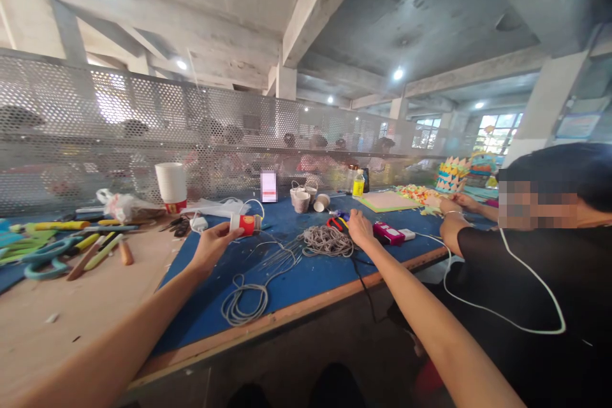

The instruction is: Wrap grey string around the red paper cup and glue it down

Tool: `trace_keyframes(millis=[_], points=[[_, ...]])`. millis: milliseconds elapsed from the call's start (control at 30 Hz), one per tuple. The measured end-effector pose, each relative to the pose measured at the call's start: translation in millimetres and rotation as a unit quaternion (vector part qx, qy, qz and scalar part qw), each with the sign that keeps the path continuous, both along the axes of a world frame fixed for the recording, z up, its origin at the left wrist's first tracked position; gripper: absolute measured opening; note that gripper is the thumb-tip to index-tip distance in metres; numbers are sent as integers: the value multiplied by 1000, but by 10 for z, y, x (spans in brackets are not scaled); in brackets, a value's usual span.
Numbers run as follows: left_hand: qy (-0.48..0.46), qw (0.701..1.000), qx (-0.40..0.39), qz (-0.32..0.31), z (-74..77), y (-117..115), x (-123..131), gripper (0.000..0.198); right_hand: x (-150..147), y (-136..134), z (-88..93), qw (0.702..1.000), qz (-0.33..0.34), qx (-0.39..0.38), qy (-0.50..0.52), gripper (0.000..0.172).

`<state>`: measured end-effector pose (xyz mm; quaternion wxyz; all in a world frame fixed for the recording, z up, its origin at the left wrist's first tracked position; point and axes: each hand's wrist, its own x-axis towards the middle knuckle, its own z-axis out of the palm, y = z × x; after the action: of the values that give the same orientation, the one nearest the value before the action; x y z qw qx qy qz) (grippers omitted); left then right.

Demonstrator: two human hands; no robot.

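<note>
In my left hand (pixel 214 246), closed around its end, a red and white paper cup (pixel 245 225) is held on its side above the blue table. Grey cord trails over the table below it, ending in a loose coil (pixel 245 299) near the front edge. My right hand (pixel 360 228) is down at the table with its fingers curled, beside red and orange handles (pixel 336 223) that look like scissors. A purple thing (pixel 340 213) lies by its fingertips; what the fingers grip is hidden. Just left of this hand sits a heap of grey cord (pixel 327 241).
Several cord-wrapped cups (pixel 301 201) and a phone (pixel 268 186) stand further back. A cup stack (pixel 171 185), teal scissors (pixel 50 259) and tools are at left. A magenta box (pixel 388 234) and yellow bottle (pixel 358 183) are at right, near a person (pixel 535 268) with a white cable.
</note>
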<state>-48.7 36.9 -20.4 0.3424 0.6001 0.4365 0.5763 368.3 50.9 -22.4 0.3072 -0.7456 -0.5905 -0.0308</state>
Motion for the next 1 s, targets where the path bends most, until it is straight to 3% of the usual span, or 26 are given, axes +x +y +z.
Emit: trace_keyframes(millis=[133,233,367,433,500,567,633,700,800,1000], points=[[5,1000,-1,0,13,-14,13,53,36,15,90,994,17,57,86,40],[7,1000,-4,5,3,-10,18,50,-12,52,214,977,74,81,180,38],[-12,1000,-4,-5,-4,-5,28,47,-274,73,366,930,192,67,308,31],[-17,1000,-7,-7,5,-12,36,46,-475,60,416,903,241,55,351,36],[-18,1000,-8,-5,15,-24,43,44,-696,42,455,865,295,37,404,44],[-19,1000,-4,-4,20,-35,46,42,-919,22,491,781,373,9,501,48],[-22,1000,0,-9,19,-43,45,40,-1130,3,525,716,430,-23,549,47],[-32,999,1,-15,14,-50,40,36,-1326,-13,550,692,464,-46,551,46],[-57,998,-9,-28,8,-59,29,33,-1582,-17,542,711,473,-39,518,44],[-83,996,-13,-24,3,-43,-1,29,-1841,58,329,802,458,33,382,42]])
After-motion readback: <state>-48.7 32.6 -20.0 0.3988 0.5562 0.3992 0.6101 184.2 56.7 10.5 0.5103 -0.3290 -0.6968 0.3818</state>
